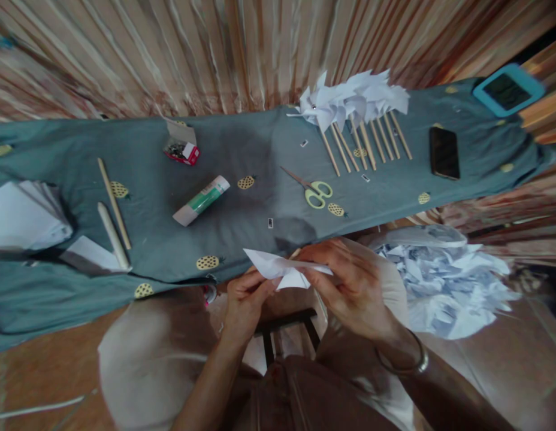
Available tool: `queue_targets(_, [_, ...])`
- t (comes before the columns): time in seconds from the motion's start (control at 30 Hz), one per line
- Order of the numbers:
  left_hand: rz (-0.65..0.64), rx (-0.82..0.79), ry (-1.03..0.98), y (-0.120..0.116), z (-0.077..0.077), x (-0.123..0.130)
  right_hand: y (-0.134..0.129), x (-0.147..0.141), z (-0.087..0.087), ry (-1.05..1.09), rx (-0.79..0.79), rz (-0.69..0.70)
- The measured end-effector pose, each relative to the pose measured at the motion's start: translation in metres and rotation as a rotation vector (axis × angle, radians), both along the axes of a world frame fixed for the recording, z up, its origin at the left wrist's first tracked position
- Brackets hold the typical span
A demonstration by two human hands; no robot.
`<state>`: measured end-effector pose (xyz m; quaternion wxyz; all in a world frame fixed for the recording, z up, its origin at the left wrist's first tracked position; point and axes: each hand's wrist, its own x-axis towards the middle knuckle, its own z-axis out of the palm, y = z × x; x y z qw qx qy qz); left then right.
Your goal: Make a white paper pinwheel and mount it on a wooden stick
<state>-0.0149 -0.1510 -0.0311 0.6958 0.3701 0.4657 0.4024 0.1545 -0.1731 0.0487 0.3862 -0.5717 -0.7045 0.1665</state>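
Observation:
Between my two hands, just off the table's near edge, is a folded white sheet of paper (284,267) with pointed flaps. My left hand (248,296) pinches its left side between thumb and fingers. At its right side, my right hand (345,284) grips the paper with thumb and fingertips; some of its fingers are slightly blurred. Beyond the hands, scissors with green handles (317,193) lie on the cloth. A glue stick with a green band (201,200) lies left of them. Farther back right rests a row of white paper pinwheels (354,99) on wooden sticks.
The table has a green pineapple-print cloth (242,233). On it lie a paper stack (29,215), a wooden stick (114,203), a white rod (112,235), a small red box of metal bits (181,146), a phone (444,152) and a blue-framed device (508,90). A bag of paper scraps (444,281) stands right.

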Motion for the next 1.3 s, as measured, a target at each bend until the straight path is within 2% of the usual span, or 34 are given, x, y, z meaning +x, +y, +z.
queue_targets(0.13, [0.003, -0.011, 0.005, 0.001, 0.001, 0.002, 0.005, -0.001, -0.001, 0.086, -0.104, -0.077])
queue_targets(0.23, [0.041, -0.048, 0.002, 0.001, -0.003, 0.006, 0.015, 0.003, -0.010, 0.140, -0.251, -0.122])
queue_targets(0.33, [0.127, -0.124, -0.034, -0.001, -0.008, 0.012, 0.032, 0.009, -0.022, 0.121, -0.417, -0.075])
queue_targets(0.43, [0.223, -0.273, -0.104, -0.004, -0.011, 0.016, 0.055, 0.014, -0.034, 0.045, -0.543, 0.010])
queue_targets(0.53, [0.261, -0.377, -0.187, -0.006, -0.012, 0.017, 0.078, 0.013, -0.039, -0.056, -0.663, 0.092])
queue_targets(0.73, [0.276, -0.478, -0.298, -0.007, -0.015, 0.012, 0.113, 0.007, -0.035, -0.386, -0.692, 0.302])
queue_targets(0.9, [0.272, -0.536, -0.333, -0.009, -0.015, 0.015, 0.125, 0.003, -0.032, -0.504, -0.676, 0.433])
queue_targets(1.13, [0.268, -0.556, -0.349, -0.007, -0.010, 0.018, 0.132, -0.003, -0.021, -0.556, -0.707, 0.512])
queue_targets(1.3, [0.219, -0.562, -0.309, -0.006, -0.008, 0.014, 0.139, -0.004, -0.022, -0.628, -0.756, 0.514])
